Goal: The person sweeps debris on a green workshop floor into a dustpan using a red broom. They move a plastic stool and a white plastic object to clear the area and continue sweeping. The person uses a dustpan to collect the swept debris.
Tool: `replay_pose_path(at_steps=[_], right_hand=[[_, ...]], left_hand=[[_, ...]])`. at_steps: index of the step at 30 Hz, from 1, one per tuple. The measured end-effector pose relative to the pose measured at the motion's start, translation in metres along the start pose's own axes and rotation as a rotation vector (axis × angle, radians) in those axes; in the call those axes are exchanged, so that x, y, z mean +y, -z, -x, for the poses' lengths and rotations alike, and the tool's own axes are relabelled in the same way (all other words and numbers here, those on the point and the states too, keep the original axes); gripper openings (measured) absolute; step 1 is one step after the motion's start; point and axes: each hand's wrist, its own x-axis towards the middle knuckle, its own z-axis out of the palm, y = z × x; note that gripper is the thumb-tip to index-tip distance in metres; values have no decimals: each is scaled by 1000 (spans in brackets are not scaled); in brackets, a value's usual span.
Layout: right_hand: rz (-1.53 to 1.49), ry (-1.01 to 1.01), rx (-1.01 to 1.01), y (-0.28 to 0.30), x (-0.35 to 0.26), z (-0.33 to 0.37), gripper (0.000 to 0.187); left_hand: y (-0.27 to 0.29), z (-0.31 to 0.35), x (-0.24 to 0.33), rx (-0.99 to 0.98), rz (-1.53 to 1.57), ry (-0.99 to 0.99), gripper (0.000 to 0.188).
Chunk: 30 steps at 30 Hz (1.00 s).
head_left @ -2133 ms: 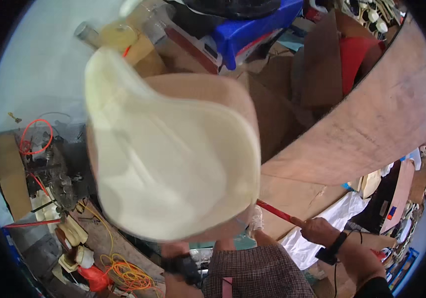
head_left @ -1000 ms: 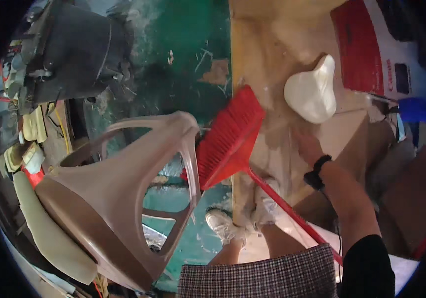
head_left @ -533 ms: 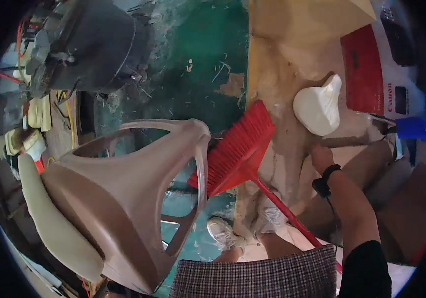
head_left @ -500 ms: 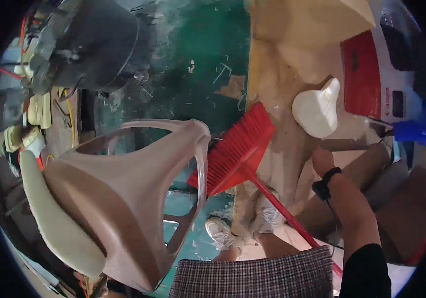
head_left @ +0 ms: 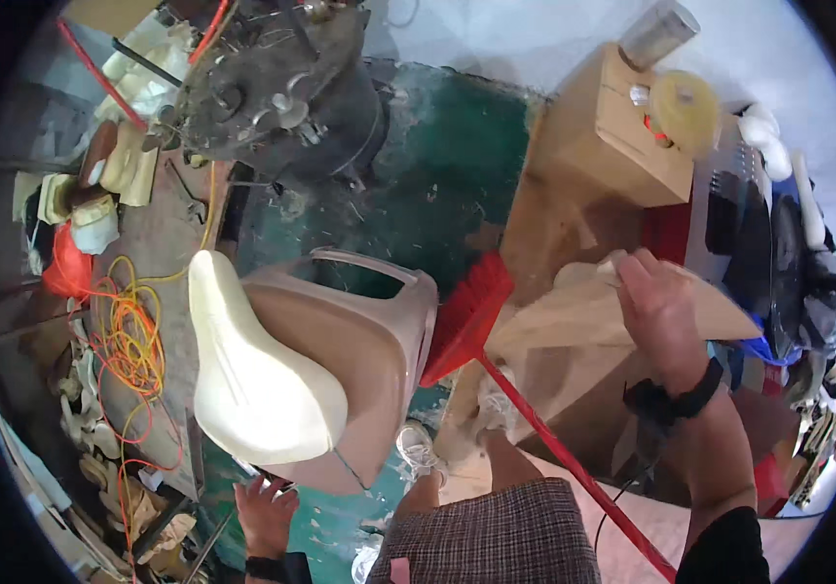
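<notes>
A cream foam bicycle saddle point(head_left: 257, 375) rests on an upturned-looking brown plastic stool point(head_left: 379, 389) left of centre. My left hand point(head_left: 267, 516) is low, just below the stool, fingers spread and apart from the saddle. On the right, my right hand point(head_left: 659, 302) has its fingers closed round the edge of a raised cardboard flap point(head_left: 559, 321). A pale piece point(head_left: 581, 276) shows beside those fingers, partly hidden by the flap. A dark band with a small device is on my right wrist.
A red broom point(head_left: 471, 321) leans between stool and cardboard. A dark metal drum point(head_left: 291, 107) stands at the back left. Orange and yellow cable point(head_left: 135, 341) lies coiled at left. A carton point(head_left: 613, 127) with a tape roll point(head_left: 686, 112) on it is at the back right.
My right hand has moved up and the cardboard flap is raised with it. My left hand has come into view. The view has shifted, and the saddle now shows its top.
</notes>
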Motion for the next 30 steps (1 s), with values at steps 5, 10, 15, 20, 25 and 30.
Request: replay_pose_path(at_steps=[5, 10, 15, 20, 25, 30], right_hand=[[-98, 243, 93, 14, -62, -128, 12], [-162, 497, 269, -55, -68, -232, 11], [-106, 420, 276, -122, -80, -305, 17], [-368, 163, 311, -124, -70, -357, 18], [-285, 384, 504, -167, -24, -326, 48], [-275, 133, 141, -163, 17, -131, 58]], left_hand=[[-43, 29, -11, 146, 147, -101, 66], [-63, 20, -19, 105, 173, -145, 74], [-99, 28, -9, 200, 339, -260, 71], [-113, 32, -6, 179, 409, -334, 74], [-119, 26, -12, 63, 447, -426, 68], [-113, 18, -24, -50, 384, -443, 68]])
